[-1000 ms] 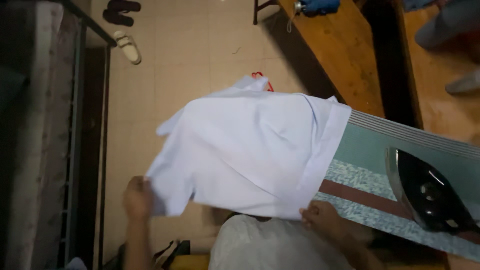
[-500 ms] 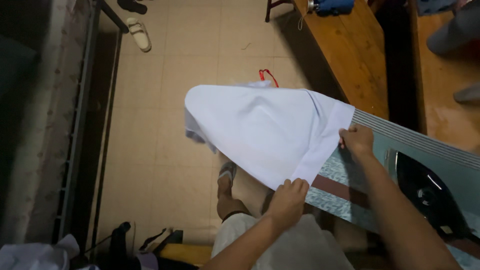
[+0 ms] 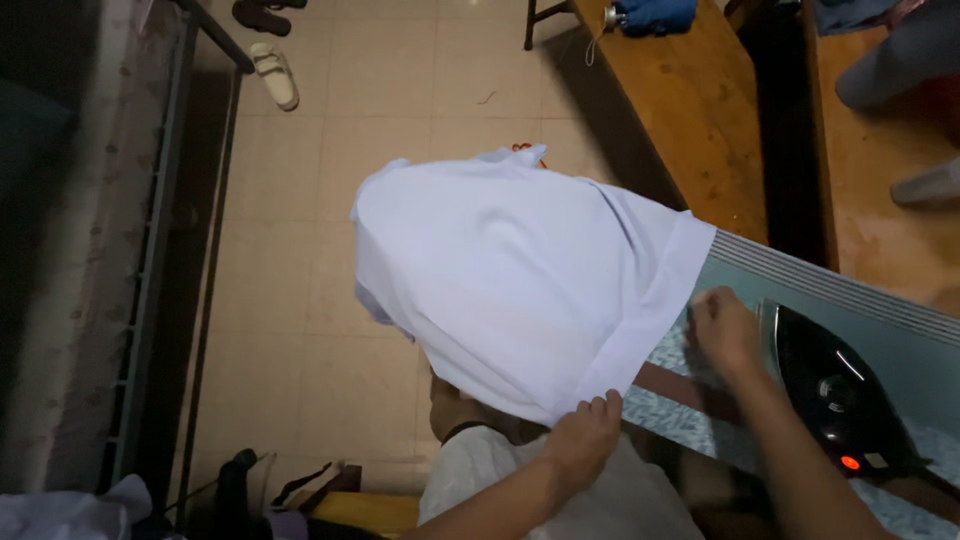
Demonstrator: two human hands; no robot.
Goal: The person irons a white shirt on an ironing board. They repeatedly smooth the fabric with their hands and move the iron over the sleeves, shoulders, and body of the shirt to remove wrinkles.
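Observation:
A white shirt (image 3: 510, 275) lies draped over the end of a patterned ironing board (image 3: 760, 290), hanging off its left side. My left hand (image 3: 585, 440) pinches the shirt's near hem at the board's front edge. My right hand (image 3: 725, 330) rests on the board just right of the shirt's hem, fingers loosely curled, holding nothing I can see. A black iron (image 3: 835, 385) lies on the board to the right of that hand, with a small red light showing.
Tiled floor lies below the board. A wooden bench (image 3: 690, 110) with a blue item stands at the back right. A metal bed frame (image 3: 160, 250) runs along the left. Sandals (image 3: 272, 72) lie at the top left. Clothes are piled at the bottom left.
My right hand has let go of the shirt's far hem corner and dropped onto the board. The shirt has spread wider over the board's end. My left hand keeps its hold.

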